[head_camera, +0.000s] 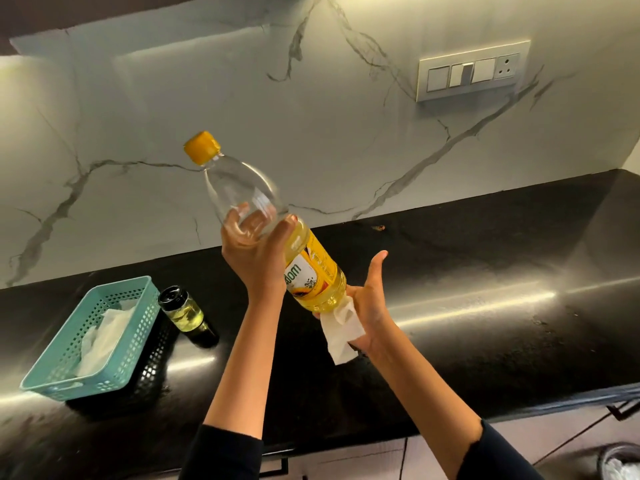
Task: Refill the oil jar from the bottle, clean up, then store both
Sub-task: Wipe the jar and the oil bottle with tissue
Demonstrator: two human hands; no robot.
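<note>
While your left hand grips the oil bottle around its clear upper body, the bottle is held tilted above the black countertop, its yellow cap screwed on and pointing up and to the left. Oil fills only the lower, labelled part. Your right hand presses a white tissue against the bottle's base, fingers closed on the tissue with the thumb raised clear. The oil jar stands on the countertop to the left, below the bottle, with its black lid on and pale oil showing through the glass. It sits just beside a teal perforated basket, which contains crumpled white tissues. A switch panel is mounted on the marble backsplash behind.
</note>
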